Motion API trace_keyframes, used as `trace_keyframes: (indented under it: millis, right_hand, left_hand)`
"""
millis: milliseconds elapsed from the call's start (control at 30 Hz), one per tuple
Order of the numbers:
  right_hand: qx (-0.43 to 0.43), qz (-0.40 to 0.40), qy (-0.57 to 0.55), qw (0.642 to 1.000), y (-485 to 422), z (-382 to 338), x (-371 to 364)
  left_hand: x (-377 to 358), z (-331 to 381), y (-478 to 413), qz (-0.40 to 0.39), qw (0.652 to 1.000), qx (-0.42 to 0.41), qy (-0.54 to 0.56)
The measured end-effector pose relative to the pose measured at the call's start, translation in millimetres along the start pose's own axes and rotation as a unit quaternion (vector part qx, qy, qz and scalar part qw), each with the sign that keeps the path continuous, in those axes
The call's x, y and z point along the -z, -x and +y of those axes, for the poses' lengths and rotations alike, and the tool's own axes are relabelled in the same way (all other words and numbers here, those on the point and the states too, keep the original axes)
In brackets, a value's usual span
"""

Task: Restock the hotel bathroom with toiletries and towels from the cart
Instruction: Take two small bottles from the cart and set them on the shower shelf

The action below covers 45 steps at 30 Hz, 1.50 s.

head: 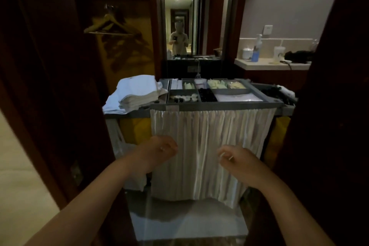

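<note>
Atop cart (219,106): one towel stack (135,92); left hand (161,149), right hand (234,159) before curtain (209,136).

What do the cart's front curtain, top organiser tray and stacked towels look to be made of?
Curtain: thin white woven fabric with a slight sheen; it hangs in fine vertical pleats.
Tray: likely moulded grey plastic; matte, uniform colour, thin dividers. Painted metal is possible.
Towels: probably white cotton terry; soft, thick, matte folded layers.
</note>
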State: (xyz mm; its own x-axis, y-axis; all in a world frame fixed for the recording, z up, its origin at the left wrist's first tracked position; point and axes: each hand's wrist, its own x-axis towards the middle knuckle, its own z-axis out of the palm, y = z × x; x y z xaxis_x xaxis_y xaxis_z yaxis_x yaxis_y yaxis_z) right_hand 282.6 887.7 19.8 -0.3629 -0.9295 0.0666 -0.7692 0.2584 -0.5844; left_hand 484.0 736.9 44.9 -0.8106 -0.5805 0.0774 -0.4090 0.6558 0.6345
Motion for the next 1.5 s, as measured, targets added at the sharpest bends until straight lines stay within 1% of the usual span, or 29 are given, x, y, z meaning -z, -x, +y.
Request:
trace_keyframes:
  millis: [100,167,300,467,533,700,800,867,1000,1133,1233,1367,1500]
  right_hand:
    - [0.011,0.012,0.003,1.000,-46,1,3]
    - [0.006,0.017,0.000,1.000,-78,2,4]
    - [-0.008,0.033,-0.009,0.999,-130,10,9]
    - [-0.034,0.043,-0.006,0.998,-180,31,15]
    - [-0.042,0.046,0.002,0.998,-203,43,17]
    - [-0.050,0.017,0.028,0.998,-272,86,35]
    - [-0.042,0.029,0.032,0.998,-323,116,52]
    - [-0.032,0.036,0.034,0.998,-364,134,62]
    - [-0.011,-0.009,0.055,0.998,-444,157,74]
    - [0.011,-0.028,0.072,0.997,-496,178,82]
    - [0.014,-0.040,0.068,0.997,-524,194,82]
    - [0.022,-0.051,0.058,0.997,-577,205,67]
    - [0.017,-0.041,0.047,0.998,-625,215,47]
  left_hand:
    - [18,-24,-49,0.008,1.000,-0.010,0.010]
    - [25,-38,-85,0.013,1.000,-0.027,-0.005]
    - [28,-55,-148,-0.042,0.997,-0.057,-0.017]
    - [25,-65,-212,-0.064,0.993,-0.096,-0.003]
    - [22,-67,-241,-0.063,0.993,-0.096,-0.004]
    - [10,-82,-319,-0.035,0.997,-0.074,-0.006]
    - [3,-92,-372,-0.022,0.998,-0.047,-0.020]
    - [-2,-93,-414,-0.021,0.999,-0.043,-0.021]
    - [-23,-87,-487,-0.003,0.999,-0.035,0.002]
    - [-46,-89,-525,-0.004,1.000,-0.026,0.007]
    - [-43,-103,-544,0.000,1.000,0.008,0.001]
    - [-39,-131,-579,0.003,0.999,0.037,0.006]
    - [-44,-166,-610,-0.009,0.996,0.081,0.021]
